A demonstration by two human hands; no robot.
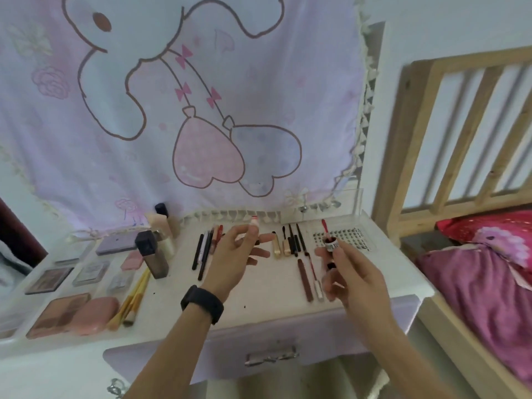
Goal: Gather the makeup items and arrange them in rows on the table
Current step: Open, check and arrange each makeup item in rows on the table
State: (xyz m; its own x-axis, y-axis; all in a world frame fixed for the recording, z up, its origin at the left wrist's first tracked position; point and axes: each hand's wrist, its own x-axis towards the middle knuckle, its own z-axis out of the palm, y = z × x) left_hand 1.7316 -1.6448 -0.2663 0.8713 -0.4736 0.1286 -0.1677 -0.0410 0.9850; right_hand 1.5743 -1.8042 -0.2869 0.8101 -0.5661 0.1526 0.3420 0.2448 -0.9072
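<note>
Right hand (349,272) is gripping a little lip gloss tube (332,245) over the right side of the table (259,295), long axis roughly upright, open end tilting toward the camera. Left hand (234,254) is pinching a small pinkish piece (254,223), pointing up.

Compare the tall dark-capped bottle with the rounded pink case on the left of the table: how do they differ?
The bottle stands on end, while the pink case lies flat. The bottle is boxy and brownish with a black cap. The pink case is rounded and pink all over. The bottle sits farther back, and the pink case lies near the front edge. Both rest on the left side of the table, untouched.
</note>
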